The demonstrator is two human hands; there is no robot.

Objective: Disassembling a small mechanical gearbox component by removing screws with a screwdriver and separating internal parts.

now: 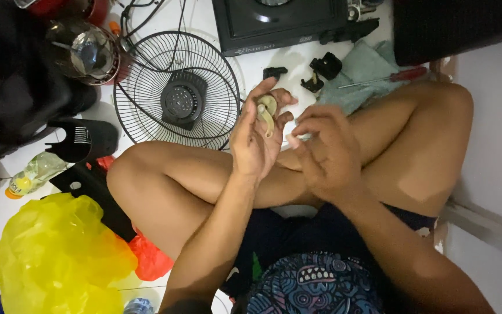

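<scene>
White floor below: left hand point(255, 136) fingers point(261, 92) clasp a cream fan part point(266, 110) (right hand point(323, 154) curled, empty).

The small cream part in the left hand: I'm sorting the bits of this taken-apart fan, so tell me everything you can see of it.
The small cream part looks like pale, yellowish plastic: a round disc-like head with a narrower curved tail hanging below it. It is held up in the left hand, pinched between thumb and fingertips above the crossed legs. The right hand is close beside it but does not touch it. Finer detail is too small to tell.
</scene>
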